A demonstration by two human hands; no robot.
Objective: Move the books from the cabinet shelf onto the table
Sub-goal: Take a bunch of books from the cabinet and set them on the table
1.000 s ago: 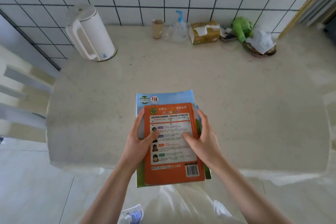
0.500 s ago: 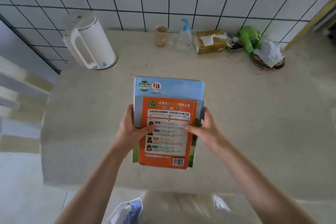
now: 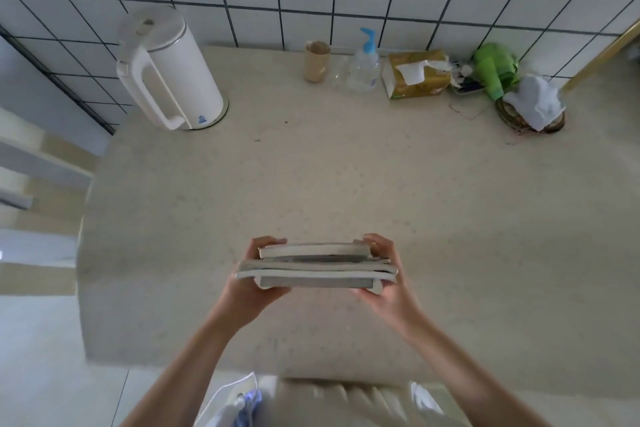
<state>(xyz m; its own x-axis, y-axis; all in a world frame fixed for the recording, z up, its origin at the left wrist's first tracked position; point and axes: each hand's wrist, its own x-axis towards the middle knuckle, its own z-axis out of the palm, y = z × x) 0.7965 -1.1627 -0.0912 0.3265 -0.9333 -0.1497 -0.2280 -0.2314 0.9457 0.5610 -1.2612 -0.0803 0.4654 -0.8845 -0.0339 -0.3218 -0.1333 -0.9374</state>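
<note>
A stack of several books [image 3: 317, 267] stands on edge over the beige table [image 3: 346, 177], so only the page edges and spines face me. My left hand [image 3: 254, 288] grips the stack's left end, fingers curled over its far side. My right hand [image 3: 384, 281] grips the right end the same way. Whether the lower edge touches the table is hidden by the stack itself.
A white kettle [image 3: 169, 69] stands at the back left. Along the tiled wall are a paper cup [image 3: 316, 61], a pump bottle [image 3: 363, 62], a tissue box [image 3: 415, 78], a green object [image 3: 493, 68] and a basket with a white cloth [image 3: 531, 107].
The stack has turned from lying flat with its orange cover up to standing on edge, and it has moved farther over the table. Both hands kept their grip.
</note>
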